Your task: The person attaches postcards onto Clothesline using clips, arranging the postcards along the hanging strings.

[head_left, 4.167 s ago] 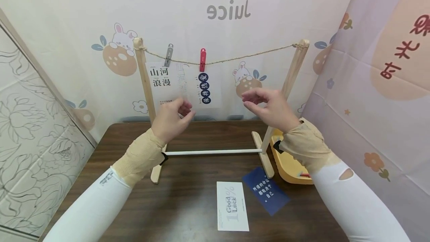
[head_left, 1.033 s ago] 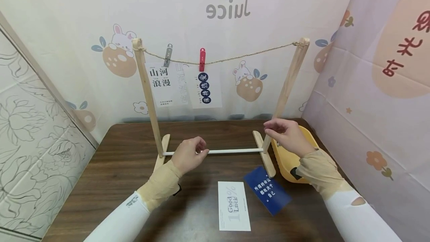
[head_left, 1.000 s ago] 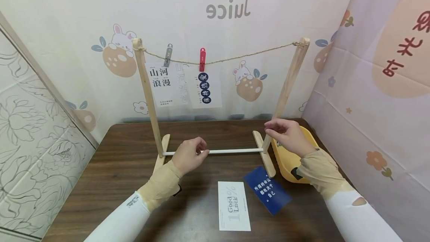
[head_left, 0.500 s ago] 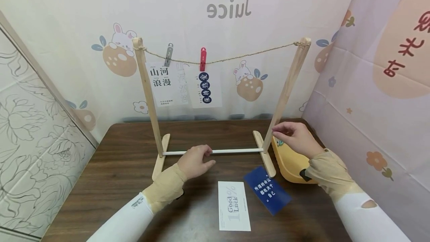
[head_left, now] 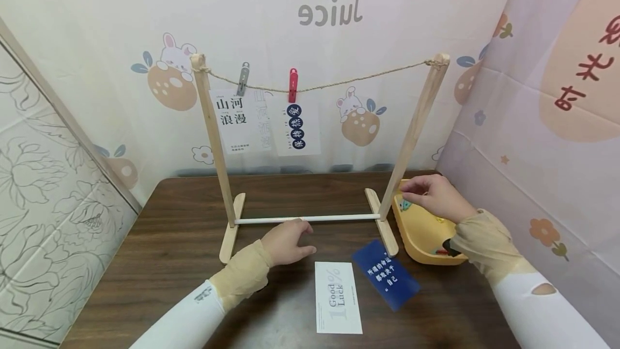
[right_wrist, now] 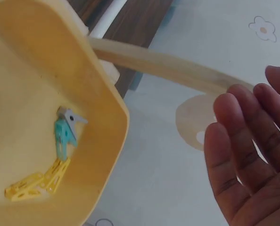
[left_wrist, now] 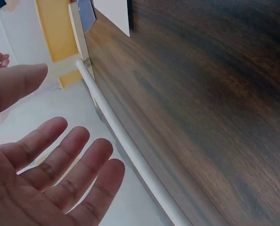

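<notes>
My left hand [head_left: 288,241], empty with fingers relaxed, hovers in front of the rack's white crossbar [head_left: 339,218], up and left of the white "Good Luck" card [head_left: 337,306]. A blue card [head_left: 386,275] with white writing lies beside that one. Over the yellow tray [head_left: 411,238] at the right is my right hand [head_left: 438,196], holding nothing, its fingers loosely bent. Inside the tray, the right wrist view shows a teal clothespin [right_wrist: 61,139], a grey clothespin [right_wrist: 69,117] and yellow clothespins [right_wrist: 57,175]. On the twine [head_left: 358,79] hang two cards, under a grey clothespin [head_left: 243,79] and a red clothespin [head_left: 293,86].
The rack's wooden left post [head_left: 214,144] and right post [head_left: 411,133] stand on flat wooden feet on the dark brown table [head_left: 169,263]. The right foot [head_left: 387,236] sits between blue card and tray. A printed cloth [head_left: 397,15] hangs close behind.
Both hands have come down from in front of the hanging cards and twine. Over the last second the left hand shifts right and slightly down, while the right moves right, above the tray.
</notes>
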A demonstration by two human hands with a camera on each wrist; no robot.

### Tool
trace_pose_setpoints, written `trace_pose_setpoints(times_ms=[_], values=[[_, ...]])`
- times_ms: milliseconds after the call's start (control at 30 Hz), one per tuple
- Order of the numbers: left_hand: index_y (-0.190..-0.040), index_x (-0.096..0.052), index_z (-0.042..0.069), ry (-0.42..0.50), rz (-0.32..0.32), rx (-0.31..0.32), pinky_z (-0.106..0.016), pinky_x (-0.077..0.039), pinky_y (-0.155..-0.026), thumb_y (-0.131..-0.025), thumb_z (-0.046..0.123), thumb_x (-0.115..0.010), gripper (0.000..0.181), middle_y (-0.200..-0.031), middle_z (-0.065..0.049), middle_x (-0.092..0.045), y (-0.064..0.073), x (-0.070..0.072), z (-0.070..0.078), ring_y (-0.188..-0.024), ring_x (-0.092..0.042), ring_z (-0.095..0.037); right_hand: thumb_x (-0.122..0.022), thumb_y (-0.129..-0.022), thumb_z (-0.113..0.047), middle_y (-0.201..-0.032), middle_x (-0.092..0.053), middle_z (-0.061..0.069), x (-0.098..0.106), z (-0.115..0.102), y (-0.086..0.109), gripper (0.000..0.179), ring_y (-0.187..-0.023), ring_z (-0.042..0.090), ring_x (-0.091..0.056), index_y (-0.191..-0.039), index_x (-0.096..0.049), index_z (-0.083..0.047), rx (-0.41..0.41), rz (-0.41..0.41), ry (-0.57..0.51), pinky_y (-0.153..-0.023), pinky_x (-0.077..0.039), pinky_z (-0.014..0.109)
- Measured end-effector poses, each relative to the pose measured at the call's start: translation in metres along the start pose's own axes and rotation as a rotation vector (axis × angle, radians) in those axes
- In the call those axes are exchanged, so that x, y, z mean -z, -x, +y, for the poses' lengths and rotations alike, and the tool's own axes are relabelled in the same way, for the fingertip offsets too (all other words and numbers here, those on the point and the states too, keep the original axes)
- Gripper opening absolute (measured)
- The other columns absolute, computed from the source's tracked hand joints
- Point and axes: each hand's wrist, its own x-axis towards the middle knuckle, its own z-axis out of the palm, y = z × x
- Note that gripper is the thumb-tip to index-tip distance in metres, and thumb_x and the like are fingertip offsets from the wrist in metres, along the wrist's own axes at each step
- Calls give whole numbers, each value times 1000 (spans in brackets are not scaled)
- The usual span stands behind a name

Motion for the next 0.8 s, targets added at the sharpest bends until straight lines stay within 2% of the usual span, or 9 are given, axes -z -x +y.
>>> trace_pose_setpoints(times_ms=[200,533,800], values=[[-130,-72,2,-66,-51,8,-44,-60,-101,-97,34,-82,47,-125,-13,-74,1,-7,3,-114,-73,-27,-79,-99,-11,-105,-81,14,4,6,-5,17,-91,17,-73,-111,-80,1,-55,-39,47,-75,-57,26],[-127,-74,7,-134,-74,1,-40,-61,-98,-95,38,-83,46,-121,-7,-75,2,-17,9,-111,-73,-22,-79,-99,-13,-100,-81,12,10,17,-13,19,-86,16,-72,-108,-78,3,-70,-92,80,-73,-57,31],[-131,-74,9,-217,-96,-2,-36,-62,-94,-93,43,-83,51,-121,-4,-74,2,-27,14,-109,-73,-19,-77,-98,-14,-95,-80,9,9,24,-20,19,-84,17,-71,-106,-78,4,-89,-117,109,-74,-57,36]])
